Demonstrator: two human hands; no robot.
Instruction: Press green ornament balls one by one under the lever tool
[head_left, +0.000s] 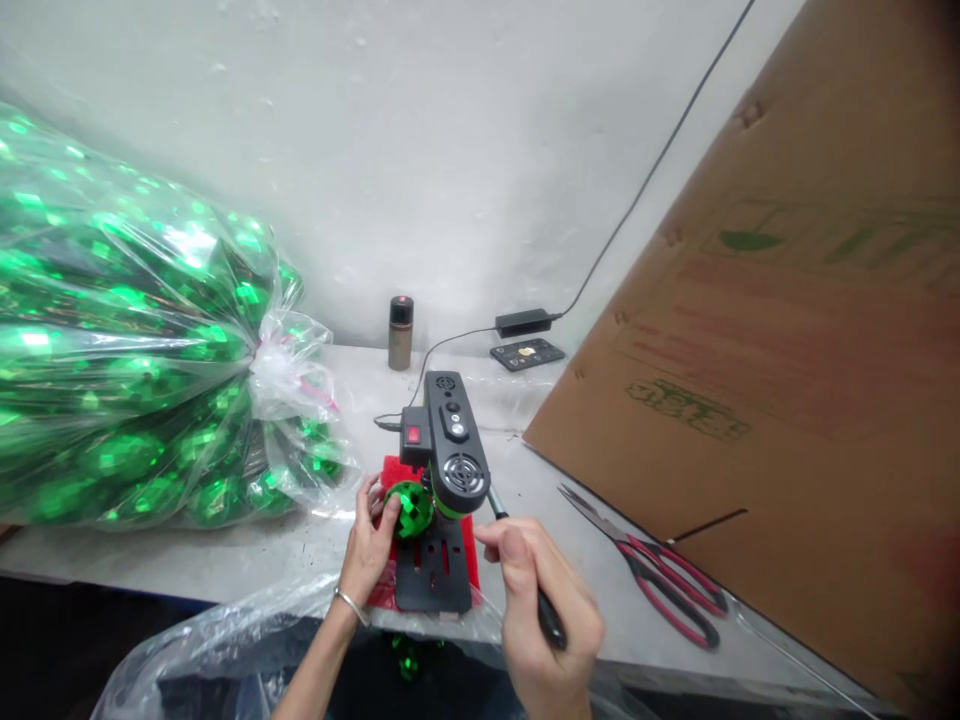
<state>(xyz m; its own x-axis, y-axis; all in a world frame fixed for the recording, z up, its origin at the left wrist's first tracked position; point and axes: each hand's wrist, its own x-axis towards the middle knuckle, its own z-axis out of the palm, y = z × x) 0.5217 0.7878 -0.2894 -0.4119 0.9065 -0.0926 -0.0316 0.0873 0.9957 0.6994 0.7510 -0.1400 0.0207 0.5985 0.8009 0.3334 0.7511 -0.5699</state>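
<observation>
Green ball point(410, 508) sits on black base point(433, 575) under drill head point(456, 445), left hand point(369, 545) cupped on it. Right hand point(541, 610) clamped round lever point(525, 570). Bag point(127, 350) of green balls left, scissors point(652, 570) right by cardboard point(787, 380).

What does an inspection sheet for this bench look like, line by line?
Surface: grey bench, dusty.
Job's things: green faceted ball under small bench drill on black base plate.
Clutter: red-handled scissors, spray can, bag of green balls.
Hands: left hand holds the ball; right hand grips the drill lever.
Cables: black cable to power adapter.
Surroundings: white wall, cardboard sheet.
</observation>
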